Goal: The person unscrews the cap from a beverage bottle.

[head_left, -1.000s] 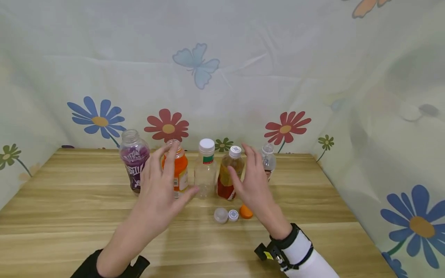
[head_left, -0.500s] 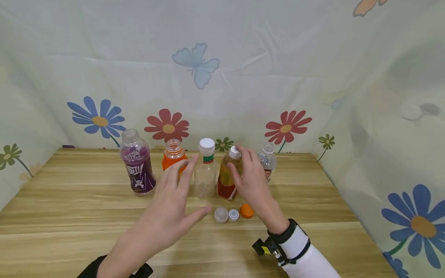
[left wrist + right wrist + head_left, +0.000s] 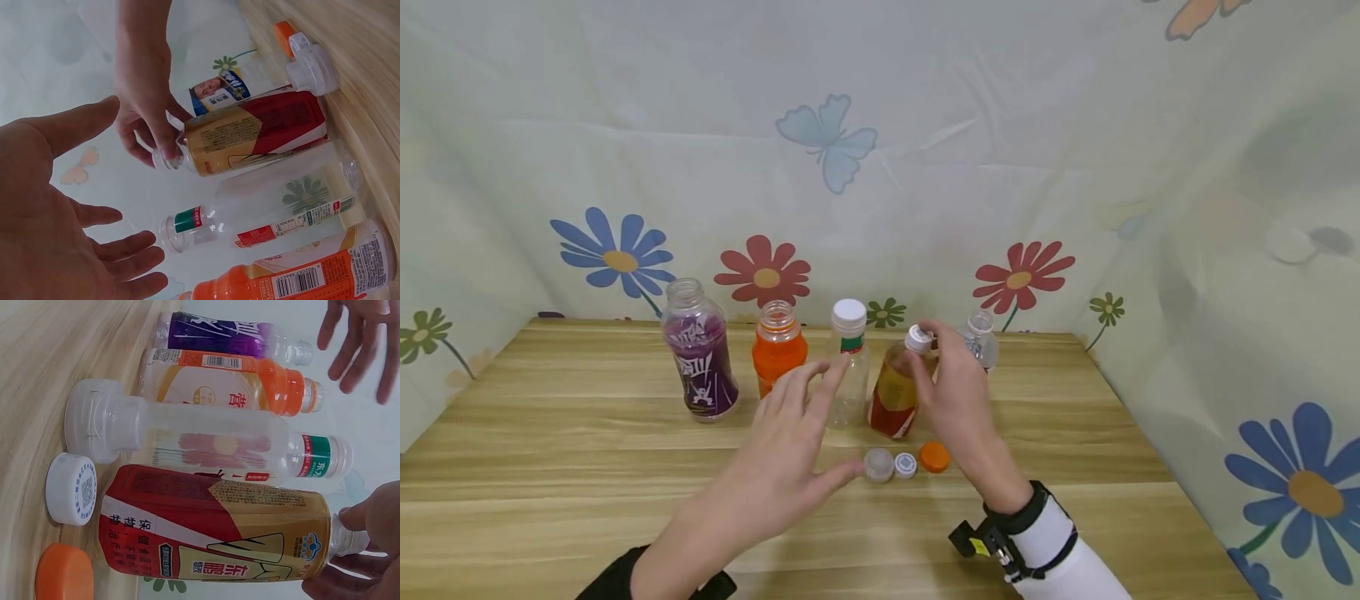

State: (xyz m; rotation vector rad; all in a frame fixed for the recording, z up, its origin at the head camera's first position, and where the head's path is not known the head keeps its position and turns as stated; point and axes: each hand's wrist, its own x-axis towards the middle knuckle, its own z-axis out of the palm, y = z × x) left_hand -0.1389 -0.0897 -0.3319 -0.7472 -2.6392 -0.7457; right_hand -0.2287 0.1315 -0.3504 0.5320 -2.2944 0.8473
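My right hand (image 3: 957, 396) pinches the white cap (image 3: 918, 338) of a gold-and-red drink bottle (image 3: 892, 400) between thumb and fingers. The bottle leans a little to the right, its base at the table. My left hand (image 3: 778, 462) hovers in front of the bottles with fingers spread and nothing held. In the left wrist view its palm (image 3: 56, 225) faces the bottle necks. Left of the gripped bottle stands a clear bottle (image 3: 848, 392) with a white cap. An orange bottle (image 3: 778, 354), uncapped, is partly hidden behind my left fingers.
A purple-labelled bottle (image 3: 703, 371) without a cap stands at the left. A clear bottle (image 3: 982, 333) is partly covered by my right hand. On the wooden table (image 3: 580, 467) in front lie a translucent cap (image 3: 878, 465), a white cap (image 3: 906, 465) and an orange cap (image 3: 934, 457).
My right hand has come onto the gold-and-red bottle's cap and the bottle has tipped slightly right. My left hand has moved right and lower, away from the orange bottle.
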